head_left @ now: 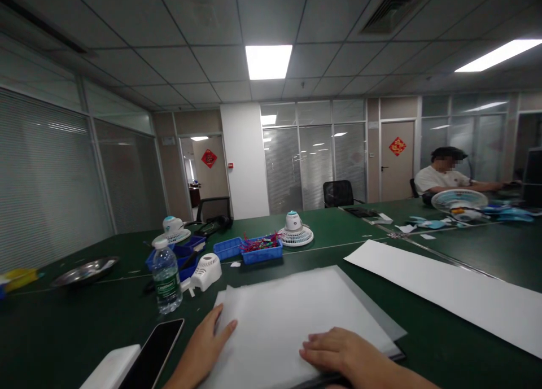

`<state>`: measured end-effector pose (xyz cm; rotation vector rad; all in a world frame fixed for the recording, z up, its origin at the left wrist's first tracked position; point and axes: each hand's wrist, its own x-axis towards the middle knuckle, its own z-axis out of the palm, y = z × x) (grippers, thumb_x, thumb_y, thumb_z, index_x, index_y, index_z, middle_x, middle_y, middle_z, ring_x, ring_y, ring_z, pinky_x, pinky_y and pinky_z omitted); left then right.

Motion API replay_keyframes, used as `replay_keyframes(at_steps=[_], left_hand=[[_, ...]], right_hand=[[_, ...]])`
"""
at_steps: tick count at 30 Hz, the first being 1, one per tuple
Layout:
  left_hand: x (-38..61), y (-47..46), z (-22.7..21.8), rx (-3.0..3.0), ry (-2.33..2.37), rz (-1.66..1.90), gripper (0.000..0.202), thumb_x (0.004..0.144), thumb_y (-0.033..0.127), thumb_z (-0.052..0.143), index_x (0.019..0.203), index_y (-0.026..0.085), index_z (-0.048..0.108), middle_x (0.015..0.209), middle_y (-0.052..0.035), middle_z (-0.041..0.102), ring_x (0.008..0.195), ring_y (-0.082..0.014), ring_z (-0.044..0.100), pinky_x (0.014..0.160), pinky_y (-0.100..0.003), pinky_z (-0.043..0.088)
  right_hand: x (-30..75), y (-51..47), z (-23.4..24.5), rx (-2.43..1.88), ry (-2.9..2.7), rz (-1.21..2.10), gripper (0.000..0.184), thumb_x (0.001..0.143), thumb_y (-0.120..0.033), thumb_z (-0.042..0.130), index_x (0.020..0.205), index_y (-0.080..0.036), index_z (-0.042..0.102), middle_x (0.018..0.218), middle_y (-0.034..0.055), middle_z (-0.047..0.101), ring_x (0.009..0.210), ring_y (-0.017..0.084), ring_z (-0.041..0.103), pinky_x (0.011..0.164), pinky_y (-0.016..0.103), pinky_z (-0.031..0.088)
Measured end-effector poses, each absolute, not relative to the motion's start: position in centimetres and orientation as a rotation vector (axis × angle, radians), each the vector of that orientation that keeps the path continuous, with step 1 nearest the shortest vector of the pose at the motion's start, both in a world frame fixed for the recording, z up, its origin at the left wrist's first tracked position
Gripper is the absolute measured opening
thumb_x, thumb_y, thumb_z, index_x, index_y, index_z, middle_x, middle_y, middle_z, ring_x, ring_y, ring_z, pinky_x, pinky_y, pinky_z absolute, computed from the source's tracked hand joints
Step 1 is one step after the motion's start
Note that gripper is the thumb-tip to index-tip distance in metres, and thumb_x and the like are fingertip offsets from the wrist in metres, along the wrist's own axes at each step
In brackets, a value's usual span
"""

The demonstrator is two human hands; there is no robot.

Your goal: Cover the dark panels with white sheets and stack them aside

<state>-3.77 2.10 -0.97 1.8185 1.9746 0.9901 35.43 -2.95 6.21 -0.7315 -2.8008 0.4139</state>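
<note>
A large sheet of thin white paper (283,310) lies in front of me, with more sheets under it at a slight angle. A dark flat edge shows beneath the stack at its right corner and near side; what it belongs to is hidden. My left hand (205,341) rests on the paper's left edge, thumb on top and apart from the fingers. Flat on the near right part of the sheet lies my right hand (339,349), fingers stretched out to the left.
Left of the paper are a water bottle (166,276), a phone (154,352), a white box (112,366) and a white plastic housing (207,271). Behind stand a blue tray (262,256) of wired parts and a fan part (294,231). A long white board (444,287) lies right; a person (442,177) sits beyond.
</note>
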Motion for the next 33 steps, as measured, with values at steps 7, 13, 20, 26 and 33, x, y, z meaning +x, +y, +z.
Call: replay_keyframes(at_steps=[7,13,20,26,33], left_hand=[[-3.8,2.5,-1.0,1.829,2.015,1.014,0.089,0.069,0.048,0.063,0.146,0.006,0.045,0.152,-0.0200,0.050,0.139,-0.0323,0.050,0.120,-0.047,0.034],[-4.3,2.8,-1.1,1.851,1.927,1.093,0.073,0.070,0.036,0.062,0.138,0.011,0.056,0.148,-0.0151,0.057,0.136,-0.0304,0.055,0.120,-0.045,0.036],[-4.8,3.2,-1.8,1.901,1.856,1.058,0.065,0.074,0.031,0.055,0.136,0.011,0.059,0.147,-0.0128,0.058,0.138,-0.0284,0.053,0.122,-0.047,0.032],[-5.0,3.3,-2.1,1.950,1.891,1.046,0.058,0.073,0.031,0.054,0.127,0.015,0.066,0.140,-0.0098,0.065,0.135,-0.0274,0.056,0.121,-0.043,0.033],[-5.0,3.2,-2.3,1.938,1.894,1.060,0.056,0.073,0.031,0.052,0.125,0.016,0.068,0.140,-0.0095,0.065,0.136,-0.0262,0.055,0.122,-0.043,0.031]], right_hand=[[41.2,3.1,2.3,-1.326,-2.328,0.166,0.059,0.099,-0.057,0.040,0.147,-0.025,0.051,0.145,0.0100,0.056,0.134,0.029,0.052,0.114,0.049,0.037],[46.5,5.9,2.0,-1.456,-2.286,0.155,0.051,0.098,-0.055,0.040,0.132,-0.026,0.066,0.130,0.0066,0.068,0.118,0.026,0.063,0.102,0.041,0.047],[52.6,9.3,0.8,-1.810,-1.997,-0.049,0.056,0.097,-0.041,0.039,0.144,-0.015,0.052,0.145,0.0145,0.055,0.136,0.029,0.048,0.114,0.048,0.035],[56.0,10.0,-0.6,-2.133,-1.812,-0.076,0.045,0.095,-0.036,0.038,0.115,-0.013,0.070,0.115,0.0213,0.070,0.110,0.035,0.065,0.090,0.049,0.049],[52.5,8.6,1.9,-2.087,-1.858,-0.177,0.047,0.097,-0.028,0.029,0.122,-0.014,0.066,0.107,0.0233,0.072,0.095,0.036,0.069,0.079,0.047,0.049]])
